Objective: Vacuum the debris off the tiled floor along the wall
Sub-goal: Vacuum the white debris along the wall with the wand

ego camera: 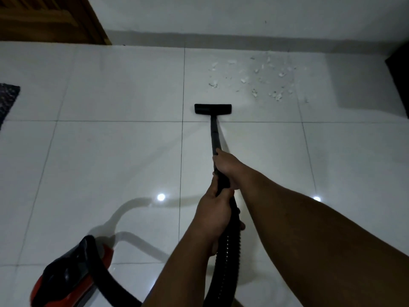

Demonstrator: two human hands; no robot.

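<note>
A black vacuum wand (214, 136) runs from my hands down to a flat black floor nozzle (213, 109) resting on the white tiled floor (119, 89). My right hand (225, 166) grips the wand higher up, and my left hand (213, 214) grips it just below, where the ribbed black hose (225, 258) begins. Scattered white and dark debris (254, 76) lies on the tile beyond and to the right of the nozzle, close to the white wall (221, 14). The nozzle sits short of the debris.
The red and black vacuum body (70, 271) stands on the floor at the lower left, with its hose curving to my hands. A wooden door (48, 18) is at the upper left. A dark mat (7, 96) lies at the left edge, a dark object (400, 72) at the right.
</note>
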